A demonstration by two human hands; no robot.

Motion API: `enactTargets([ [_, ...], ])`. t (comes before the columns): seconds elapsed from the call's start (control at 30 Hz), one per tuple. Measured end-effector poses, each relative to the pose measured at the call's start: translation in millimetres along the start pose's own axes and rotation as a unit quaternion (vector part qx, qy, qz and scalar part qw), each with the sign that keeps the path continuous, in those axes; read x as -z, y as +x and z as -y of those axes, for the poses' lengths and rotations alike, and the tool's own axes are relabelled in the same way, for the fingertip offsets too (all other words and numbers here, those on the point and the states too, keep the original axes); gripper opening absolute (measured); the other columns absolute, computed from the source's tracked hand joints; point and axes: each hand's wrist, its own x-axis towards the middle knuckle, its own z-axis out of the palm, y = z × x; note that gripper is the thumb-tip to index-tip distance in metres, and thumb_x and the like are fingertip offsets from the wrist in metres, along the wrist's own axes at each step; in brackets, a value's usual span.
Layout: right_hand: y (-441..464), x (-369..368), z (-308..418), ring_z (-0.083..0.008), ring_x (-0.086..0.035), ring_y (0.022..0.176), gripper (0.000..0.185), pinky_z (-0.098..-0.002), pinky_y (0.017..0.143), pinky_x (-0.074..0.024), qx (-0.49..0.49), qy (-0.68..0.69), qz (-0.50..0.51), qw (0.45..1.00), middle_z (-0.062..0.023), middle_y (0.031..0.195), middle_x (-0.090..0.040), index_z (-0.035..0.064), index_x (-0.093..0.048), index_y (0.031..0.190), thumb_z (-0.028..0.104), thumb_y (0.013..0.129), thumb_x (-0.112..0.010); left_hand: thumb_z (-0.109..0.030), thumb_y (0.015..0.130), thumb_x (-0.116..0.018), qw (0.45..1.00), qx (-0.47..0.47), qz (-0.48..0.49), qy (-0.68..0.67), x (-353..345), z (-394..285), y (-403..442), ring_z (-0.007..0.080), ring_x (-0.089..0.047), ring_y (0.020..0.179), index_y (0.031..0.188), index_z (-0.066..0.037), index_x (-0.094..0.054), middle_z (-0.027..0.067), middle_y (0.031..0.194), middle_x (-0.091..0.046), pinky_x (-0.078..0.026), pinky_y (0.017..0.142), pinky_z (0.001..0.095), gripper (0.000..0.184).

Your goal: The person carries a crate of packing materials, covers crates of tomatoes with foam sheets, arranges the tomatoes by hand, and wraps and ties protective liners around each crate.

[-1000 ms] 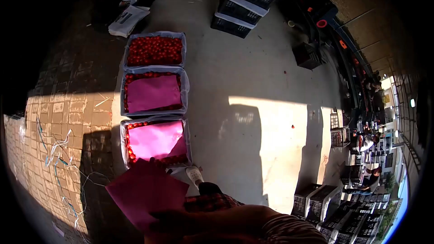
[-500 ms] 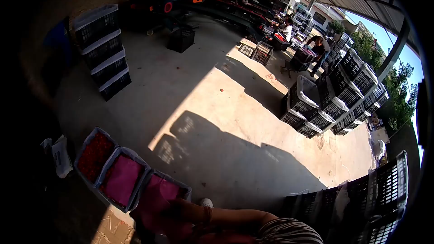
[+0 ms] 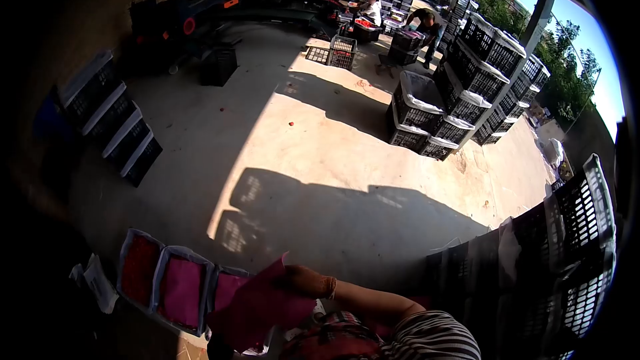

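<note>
A purple sheet (image 3: 257,313) in the right hand (image 3: 305,281), above the near floor (image 3: 333,257).
At near left, the first crate (image 3: 145,235) shows red fruit (image 3: 141,265); a pink sheet (image 3: 181,291) lies in the second crate (image 3: 207,287). The third crate (image 3: 235,270) is partly hidden behind the purple sheet. The right hand's fingers close on that sheet's right side. The left hand cannot be made out, nor its grip told. Stacked crates (image 3: 533,267) stand near right.

Worn on the head, single, wide-angled, edged in black; facing forward and down over concrete floor (image 3: 320,160), tilted, with grey post (image 3: 545,3) aslant at right; close above pink sheet (image 3: 260,310) and striped sleeve (image 3: 437,340), far from trees (image 3: 573,47).
</note>
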Motion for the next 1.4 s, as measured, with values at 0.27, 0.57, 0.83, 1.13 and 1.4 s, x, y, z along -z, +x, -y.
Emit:
enactTargets([
  [0.27,-11,36,-12,-0.0249,-0.061,0.093,0.035,-0.0353,0.083,-0.0466,0.022,-0.019,-0.036,0.999,-0.0183,0.1,-0.063,0.0022,-0.06,0.111,0.029,0.088,-0.056,-0.03,0.087,-0.055,0.998,0.005,0.016,0.053,-8,-17,-4,0.0259,-0.049,0.115,0.133,-0.004,-0.039,0.012,0.129,-0.048,-0.04,0.097,0.0371,0.055],
  [0.57,23,58,-65,-0.0266,-0.059,0.101,0.031,-0.034,0.087,-0.0464,0.08,-0.339,0.044,0.936,-0.0147,0.112,-0.06,0.0099,-0.06,0.115,0.01,0.088,-0.046,-0.027,0.086,-0.057,0.997,-0.009,0.047,0.054,19,7,-13,0.026,-0.05,0.115,0.133,-0.004,-0.04,0.012,0.129,-0.048,-0.04,0.097,0.0368,0.055],
  [0.83,23,-59,-17,-0.0201,-0.055,0.108,0.033,-0.0296,0.092,-0.0459,-0.117,-0.196,0.139,0.963,-0.0114,0.118,-0.056,-0.0012,-0.044,0.127,0.004,0.094,-0.037,-0.022,0.091,-0.052,0.956,-0.276,0.075,0.064,75,52,-52,0.0174,-0.06,0.086,0.124,-0.004,-0.05,0.0068,0.103,-0.06,-0.048,0.075,0.0322,0.038],
  [1.13,68,-267,-34,-0.0215,-0.053,0.11,0.036,-0.0318,0.093,-0.0439,-0.093,0.008,0.069,0.993,-0.0133,0.119,-0.055,-0.0033,-0.042,0.128,0.008,0.094,-0.042,-0.023,0.087,-0.058,0.932,-0.03,0.127,-0.338,304,110,-61,0.0133,-0.056,0.096,0.119,-0.005,-0.054,0.0065,0.105,-0.059,-0.048,0.081,0.0318,0.037],
  [1.4,167,-316,-34,-0.0239,-0.056,0.105,0.038,-0.0331,0.088,-0.0455,0.013,-0.339,0.133,0.931,-0.014,0.109,-0.06,-0.0005,-0.048,0.123,0.01,0.086,-0.053,-0.029,0.088,-0.056,0.979,-0.046,0.11,-0.166,341,144,-22,0.0093,-0.056,0.087,0.12,-0.007,-0.053,0.0034,0.103,-0.059,-0.047,0.07,0.0239,0.039],
])
